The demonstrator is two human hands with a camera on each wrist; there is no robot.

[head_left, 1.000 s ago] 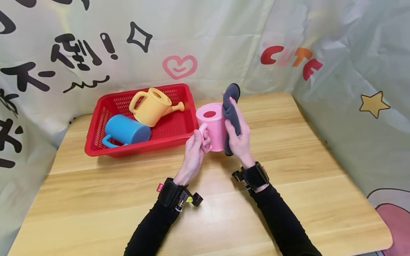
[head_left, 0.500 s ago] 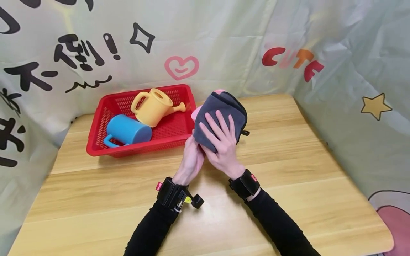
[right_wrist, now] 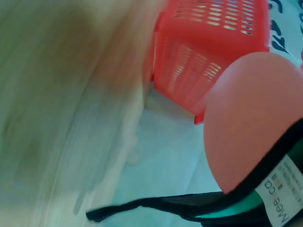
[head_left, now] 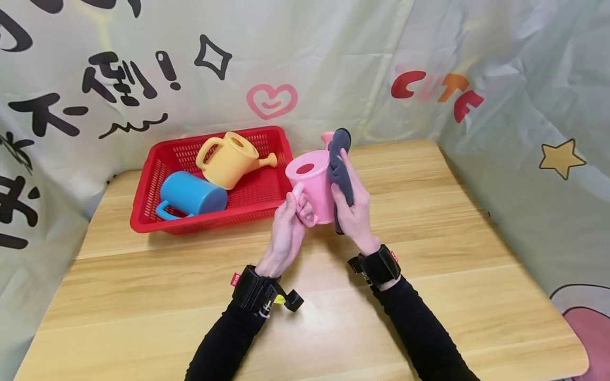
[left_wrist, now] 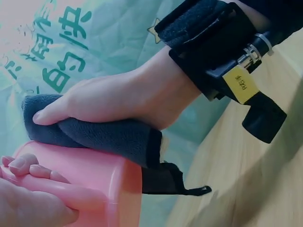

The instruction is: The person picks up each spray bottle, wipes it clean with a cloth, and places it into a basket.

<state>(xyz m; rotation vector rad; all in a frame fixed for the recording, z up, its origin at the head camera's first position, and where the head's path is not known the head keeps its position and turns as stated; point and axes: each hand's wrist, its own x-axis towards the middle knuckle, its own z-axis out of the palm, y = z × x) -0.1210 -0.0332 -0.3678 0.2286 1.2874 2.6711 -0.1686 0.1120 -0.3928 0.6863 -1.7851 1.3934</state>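
My left hand [head_left: 286,227] grips the handle of a pink watering can [head_left: 318,190], its fingers curled through the loop. The can is held upright over the table, its round top opening showing and the spout pointing away behind the cloth. My right hand [head_left: 356,211] holds a folded dark grey cloth [head_left: 339,169] against the can's right side. In the left wrist view the thumb lies over the bunched cloth [left_wrist: 109,139], right along the pink wall [left_wrist: 94,163]. The right wrist view shows the can's flat base [right_wrist: 251,113] beside the cloth's black edging and white label [right_wrist: 284,189].
A red perforated basket [head_left: 252,201] stands at the back left of the wooden table [head_left: 143,307]. Inside it lie a yellow watering can [head_left: 229,161] and a blue one [head_left: 193,193]. A printed fabric backdrop [head_left: 333,69] hangs behind and to the right.
Half a second ago the cloth lay spread over the can under my flat right hand; now it is back at the can's right side, bunched. My left hand keeps its grip on the handle.
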